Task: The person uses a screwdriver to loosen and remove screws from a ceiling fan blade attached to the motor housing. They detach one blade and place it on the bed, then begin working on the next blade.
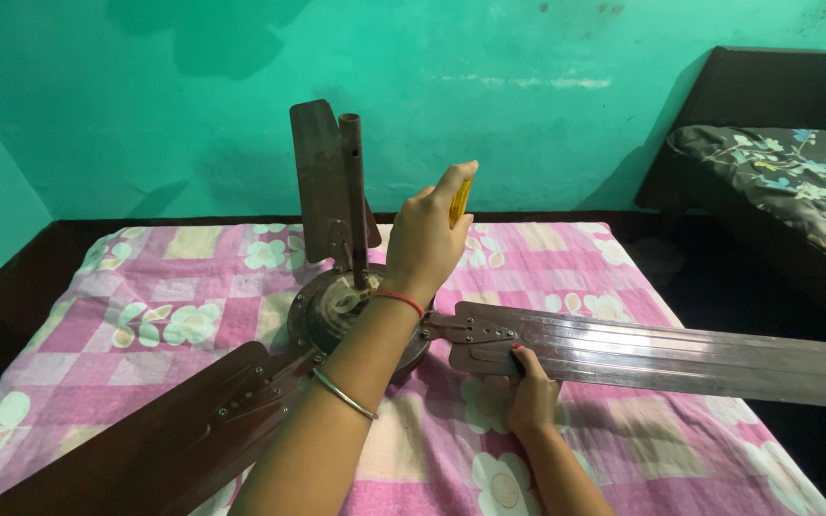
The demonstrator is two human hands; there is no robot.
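Currently: blade-bracket screw work at fan hub [356, 315] on bed | left hand [427, 239] fisted round yellow screwdriver [460, 199] above hub | right hand [531, 387] pinched right blade [662, 354] edge, steadying | next likely needed tip seated squarely on screw.

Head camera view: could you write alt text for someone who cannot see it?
A brown ceiling fan lies on a pink floral bedsheet. The left hand grips a yellow-handled tool above the fan's hub, while the right hand steadies one blade. A green wall stands behind.
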